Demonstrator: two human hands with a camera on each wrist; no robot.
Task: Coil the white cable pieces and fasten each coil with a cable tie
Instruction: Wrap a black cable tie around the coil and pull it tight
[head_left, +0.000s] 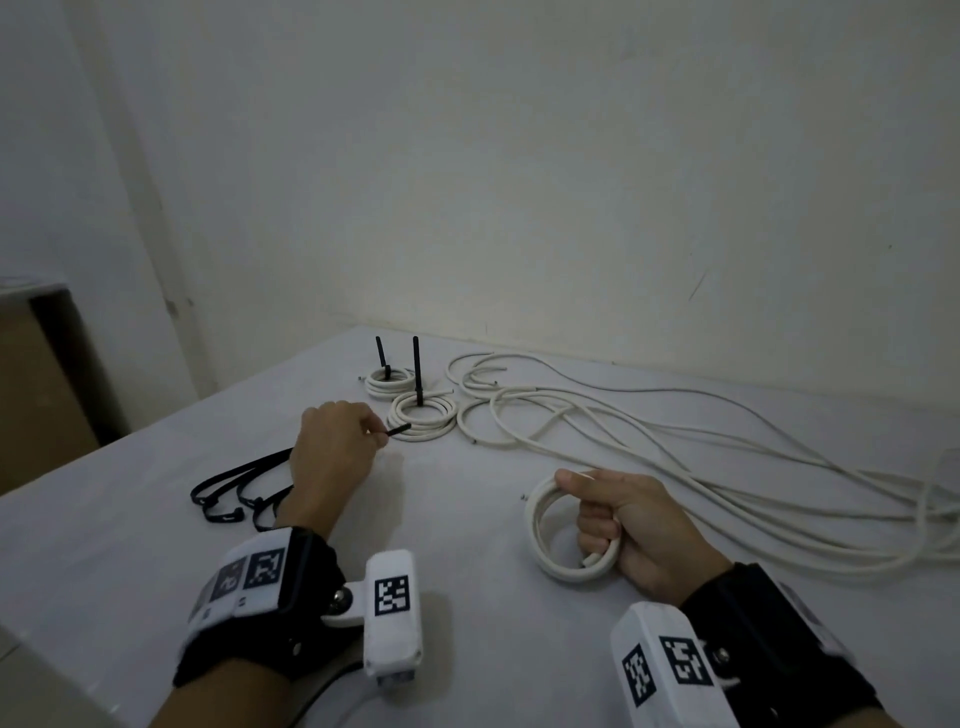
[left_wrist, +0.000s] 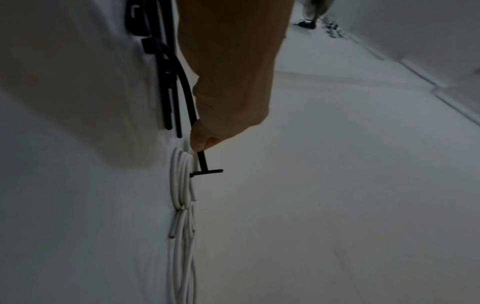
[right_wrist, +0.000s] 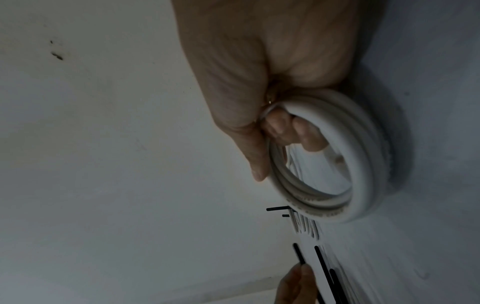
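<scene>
The right hand (head_left: 631, 525) keeps a firm grip round the coil (head_left: 558, 535) so it cannot spring open, while the left hand (head_left: 332, 452) pinches a tie (head_left: 397, 430) ready for fastening.

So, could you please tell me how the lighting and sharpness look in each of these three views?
Head view: dim and grey, wide-angle bend at the edges, yet the coil in the right hand reads clearly. Left wrist view: darker, with the left hand soft and the cable tie sharp. Right wrist view: dim, palm shadowed, background soft.
</scene>
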